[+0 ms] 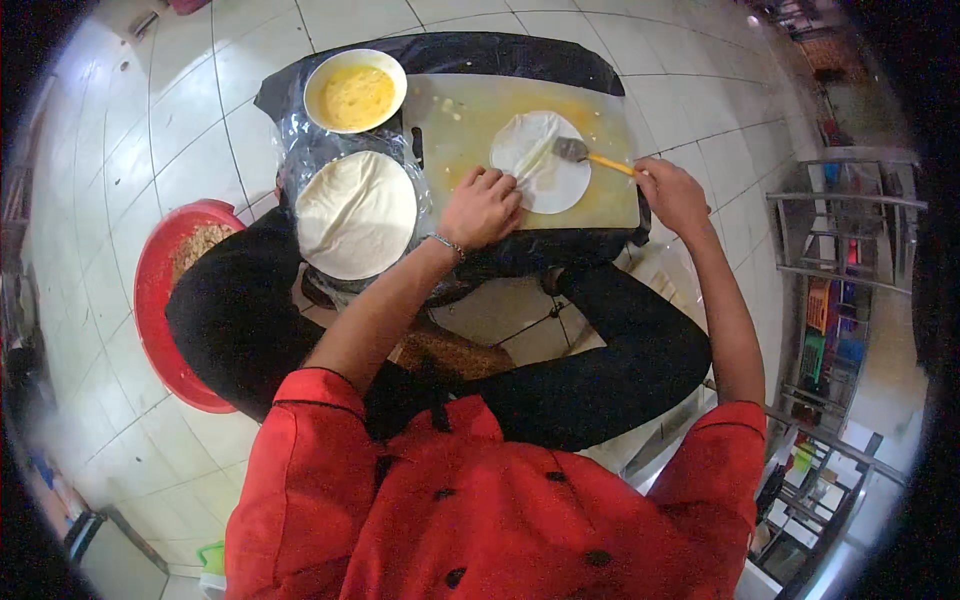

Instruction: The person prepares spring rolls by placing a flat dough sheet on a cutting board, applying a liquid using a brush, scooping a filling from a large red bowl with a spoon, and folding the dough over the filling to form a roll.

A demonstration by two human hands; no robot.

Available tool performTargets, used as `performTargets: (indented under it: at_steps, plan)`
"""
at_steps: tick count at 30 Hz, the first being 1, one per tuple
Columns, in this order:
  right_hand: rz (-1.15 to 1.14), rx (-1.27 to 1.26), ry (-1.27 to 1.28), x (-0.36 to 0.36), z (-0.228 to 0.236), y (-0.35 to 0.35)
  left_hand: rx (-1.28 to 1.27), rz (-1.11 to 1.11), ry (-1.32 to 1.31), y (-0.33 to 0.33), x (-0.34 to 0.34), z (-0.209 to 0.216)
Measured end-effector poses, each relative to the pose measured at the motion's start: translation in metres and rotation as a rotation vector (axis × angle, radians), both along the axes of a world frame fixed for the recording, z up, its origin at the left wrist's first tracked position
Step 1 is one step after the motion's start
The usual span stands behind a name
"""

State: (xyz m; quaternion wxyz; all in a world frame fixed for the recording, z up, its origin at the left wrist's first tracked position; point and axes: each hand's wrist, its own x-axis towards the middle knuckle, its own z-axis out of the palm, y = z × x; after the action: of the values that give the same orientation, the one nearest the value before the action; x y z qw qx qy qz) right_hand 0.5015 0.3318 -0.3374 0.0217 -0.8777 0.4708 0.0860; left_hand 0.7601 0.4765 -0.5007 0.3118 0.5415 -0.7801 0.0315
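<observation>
Pinning the round wrapper (541,160) on the cutting board (450,125) with curled left hand (483,208) fingertips, right hand (670,195) gripping the brush (585,154); best spread thin, even strokes toward the rim

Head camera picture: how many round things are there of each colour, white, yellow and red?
White: 2, the wrapper on the cutting board and the stack of wrappers.
Yellow: 1, the bowl of beaten egg.
Red: 1, the red basin on the floor.
Total: 4.
</observation>
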Motion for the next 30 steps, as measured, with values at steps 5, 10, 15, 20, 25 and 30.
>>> performTargets:
  at_steps: [5, 10, 15, 20, 25, 30]
  plan:
    - [0.098, -0.062, 0.22, 0.006, 0.013, 0.006, 0.064, -0.016, -0.005, 0.001, 0.001, 0.003]
    - [0.146, -0.257, 0.093, 0.035, 0.027, -0.003, 0.11, 0.17, 0.1, -0.007, 0.008, 0.008]
    - [0.403, -0.319, 0.125, 0.062, 0.009, 0.005, 0.274, 0.233, 0.053, -0.018, 0.017, 0.019]
    - [0.414, -0.195, 0.209, 0.042, 0.015, 0.024, 0.264, 0.276, 0.006, -0.015, 0.014, 0.016]
    - [0.303, 0.001, 0.477, 0.039, 0.054, 0.031, 0.256, 0.308, 0.014, -0.012, 0.014, 0.015]
    - [0.378, 0.029, 0.232, 0.058, 0.053, 0.021, 0.286, 0.304, -0.001, -0.012, 0.016, 0.018]
